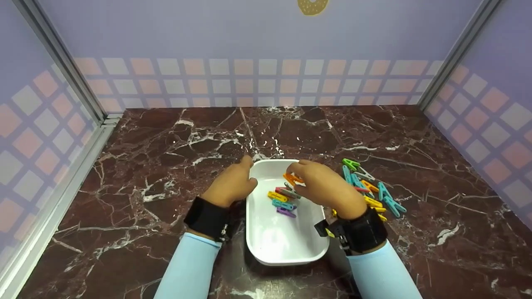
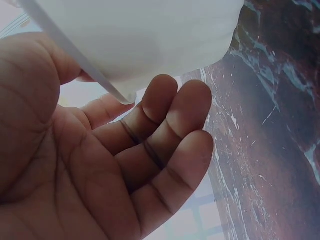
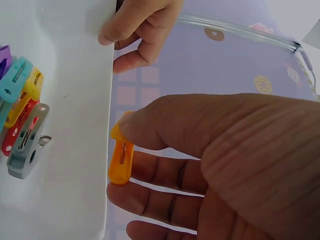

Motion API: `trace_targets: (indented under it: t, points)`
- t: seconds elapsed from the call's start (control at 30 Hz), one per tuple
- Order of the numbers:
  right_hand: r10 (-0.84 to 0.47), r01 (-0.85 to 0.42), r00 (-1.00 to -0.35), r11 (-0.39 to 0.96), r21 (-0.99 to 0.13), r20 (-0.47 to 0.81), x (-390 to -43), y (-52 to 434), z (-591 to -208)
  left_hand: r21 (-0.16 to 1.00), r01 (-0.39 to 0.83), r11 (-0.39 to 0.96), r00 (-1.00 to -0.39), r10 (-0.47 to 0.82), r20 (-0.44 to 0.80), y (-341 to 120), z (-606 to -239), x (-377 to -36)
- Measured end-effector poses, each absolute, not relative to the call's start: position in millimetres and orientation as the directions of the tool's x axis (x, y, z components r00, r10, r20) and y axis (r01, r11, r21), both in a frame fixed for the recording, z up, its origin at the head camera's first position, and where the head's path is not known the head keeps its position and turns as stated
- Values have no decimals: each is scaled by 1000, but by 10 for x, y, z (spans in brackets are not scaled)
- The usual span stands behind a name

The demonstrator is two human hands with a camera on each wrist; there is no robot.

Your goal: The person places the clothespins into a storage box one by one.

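A white tray (image 1: 286, 245) is set on the dark marble table (image 1: 145, 137) directly below the camera, long side running from 12 to 6 o'clock, so that both hands can reach it from either flank. The tray's rim at about 10 o'clock is gripped by the left hand (image 1: 232, 182) — the thumb is laid over the edge and the fingers are curled loosely under the wall, as the left wrist view shows (image 2: 150, 150) — a hold that seems meant to keep the tray from sliding. An orange clothespin (image 1: 293, 179) is pinched between the thumb and fingertips of the right hand (image 1: 326, 187), which is held over the tray's far end at about 1 o'clock; in the right wrist view the clothespin (image 3: 121, 160) is seen just past the tray's edge, held lengthwise in a light pinch. A small heap of clothespins (image 1: 284, 199) — yellow, red, grey, teal and purple — is gathered in the tray's middle. A loose pile of clothespins (image 1: 372, 189) is spread on the table at 3 o'clock of the tray, close beside the right wrist, within easy reach of that hand.
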State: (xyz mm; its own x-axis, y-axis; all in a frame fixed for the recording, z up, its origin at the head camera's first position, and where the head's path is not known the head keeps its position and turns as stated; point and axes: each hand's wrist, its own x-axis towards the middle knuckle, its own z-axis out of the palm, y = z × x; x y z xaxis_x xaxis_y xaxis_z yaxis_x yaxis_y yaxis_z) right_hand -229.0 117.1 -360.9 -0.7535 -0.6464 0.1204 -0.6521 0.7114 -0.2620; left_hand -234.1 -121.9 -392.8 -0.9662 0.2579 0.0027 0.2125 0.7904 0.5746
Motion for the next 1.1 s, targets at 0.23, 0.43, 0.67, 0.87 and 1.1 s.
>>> trace_targets:
  t: [0.23, 0.43, 0.67, 0.87, 1.1]
  points:
    - [-640, -640, -762, 722, -261, 99, -2267, 1130, -3605, 566, 213, 796, -966, 259, -1, -1217, -3930, -2346]
    - [-662, -661, -745, 711, -240, 88, -2258, 1053, -3661, 563, 218, 797, -967, 256, 11, -1216, -3930, -2340]
    - [-651, -642, -758, 737, -211, 30, -2265, 1009, -3732, 564, 220, 796, -967, 255, 17, -1210, -3923, -2342]
    - [-615, -596, -787, 778, -198, -48, -2279, 994, -3784, 573, 210, 793, -969, 249, 10, -1206, -3916, -2340]
    - [-652, -636, -757, 751, -176, -46, -2293, 940, -3862, 574, 198, 795, -971, 240, 2, -1213, -3930, -2342]
